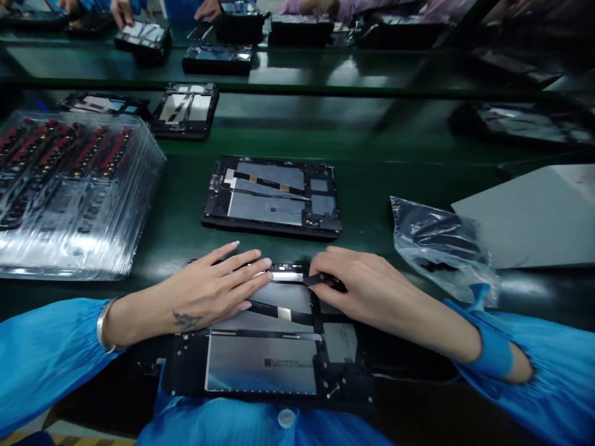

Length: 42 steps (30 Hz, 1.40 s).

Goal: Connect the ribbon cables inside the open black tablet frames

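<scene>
An opened tablet (260,365) lies in front of me, its inner side up, with silver battery panels and dark ribbon cables in a black frame. Flat over its upper left part rests my left hand (227,282), fingers stretched out. My right hand (353,279) is closed in a pinch at the tablet's upper right. Between its thumb and fingers sits a small black piece (315,280), whose kind I cannot make out. The fingers partly hide that piece and the frame beneath. Just beyond my hands lies a second opened tablet (274,195).
Stacked clear plastic trays (139,204) with red-and-black parts stand at left. To the right are a clear plastic bag (437,241) and a grey sheet (530,217). Another opened tablet (186,110) sits farther back. Across the green bench, other people's hands (121,12) handle more devices.
</scene>
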Each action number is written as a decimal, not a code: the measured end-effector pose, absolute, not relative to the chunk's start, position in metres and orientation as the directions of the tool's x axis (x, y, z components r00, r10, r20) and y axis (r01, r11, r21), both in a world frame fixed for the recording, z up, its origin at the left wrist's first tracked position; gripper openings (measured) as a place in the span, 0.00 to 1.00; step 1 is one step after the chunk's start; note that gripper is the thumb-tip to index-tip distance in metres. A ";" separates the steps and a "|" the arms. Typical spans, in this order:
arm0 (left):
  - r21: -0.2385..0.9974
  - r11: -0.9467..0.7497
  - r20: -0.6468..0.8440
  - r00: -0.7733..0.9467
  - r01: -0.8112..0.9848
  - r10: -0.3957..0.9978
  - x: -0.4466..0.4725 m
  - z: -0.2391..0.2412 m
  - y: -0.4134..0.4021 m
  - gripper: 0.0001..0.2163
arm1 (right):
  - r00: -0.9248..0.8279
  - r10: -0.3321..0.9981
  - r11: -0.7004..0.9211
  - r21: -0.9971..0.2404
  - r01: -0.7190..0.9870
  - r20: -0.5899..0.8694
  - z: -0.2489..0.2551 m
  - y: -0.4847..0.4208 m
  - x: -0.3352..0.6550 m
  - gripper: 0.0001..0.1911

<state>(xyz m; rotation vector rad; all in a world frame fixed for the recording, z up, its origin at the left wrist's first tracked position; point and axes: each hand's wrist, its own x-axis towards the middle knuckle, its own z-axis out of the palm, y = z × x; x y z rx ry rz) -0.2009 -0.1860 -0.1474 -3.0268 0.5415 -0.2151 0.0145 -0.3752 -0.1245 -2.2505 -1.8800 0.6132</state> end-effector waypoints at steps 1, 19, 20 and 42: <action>-0.094 -0.935 0.125 0.928 -0.342 -0.352 -0.201 -0.147 -0.186 0.21 | 0.131 0.969 -0.201 -0.361 0.911 -0.210 -0.124 -0.375 0.014 0.08; -0.184 -0.916 0.127 0.916 -0.356 -0.382 -0.198 -0.140 -0.192 0.20 | 0.088 0.982 -0.140 -0.332 0.933 -0.164 -0.120 -0.373 0.012 0.07; -0.179 -0.917 0.124 0.916 -0.357 -0.381 -0.198 -0.139 -0.192 0.20 | 0.086 0.982 -0.138 -0.330 0.934 -0.167 -0.120 -0.373 0.012 0.07; 0.112 -0.974 0.043 0.980 -0.197 -0.193 -0.149 -0.134 -0.197 0.15 | 0.478 0.836 0.241 -0.963 0.117 0.268 -0.150 -0.425 -0.120 0.36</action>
